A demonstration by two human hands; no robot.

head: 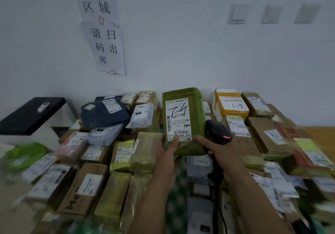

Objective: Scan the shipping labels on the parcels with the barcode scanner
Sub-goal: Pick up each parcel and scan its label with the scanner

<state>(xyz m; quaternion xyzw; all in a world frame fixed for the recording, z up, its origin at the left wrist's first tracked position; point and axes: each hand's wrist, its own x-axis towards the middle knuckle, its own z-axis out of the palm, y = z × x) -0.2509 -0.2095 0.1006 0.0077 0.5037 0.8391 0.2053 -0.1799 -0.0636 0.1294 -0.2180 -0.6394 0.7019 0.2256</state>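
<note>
Two bare forearms reached forward from the lower edge of the view, side by side, toward the wall. The left hand [167, 149] gripped a green parcel [188, 95] by its lower left corner and held it upright above the pile. Its thumb [175, 140] lay flat on the bottom edge of the white shipping label [178, 119], over part of the barcode, and the other fingers were hidden behind the parcel. The label faced the camera and carried black handwriting across its upper half.

The right hand [222, 151] was closed round the handle of a black barcode scanner [217, 127]. The head of the scanner stood up just beside the right edge of the parcel, and a small red light showed on it. The index finger [202, 140] was stretched out straight to the left and touched the lower right corner of the parcel. The other fingers could not be seen clearly round the handle. A dark cable [222, 210] hung down under this wrist.

Below and around the hands lay many parcels close together: brown cardboard boxes [85, 188], grey mailer bags [143, 115], a dark blue bag [103, 115] and a white box with yellow tape [229, 105]. On the wall hung paper signs [107, 48] with Chinese characters, and further right were three wall switches [237, 14].
</note>
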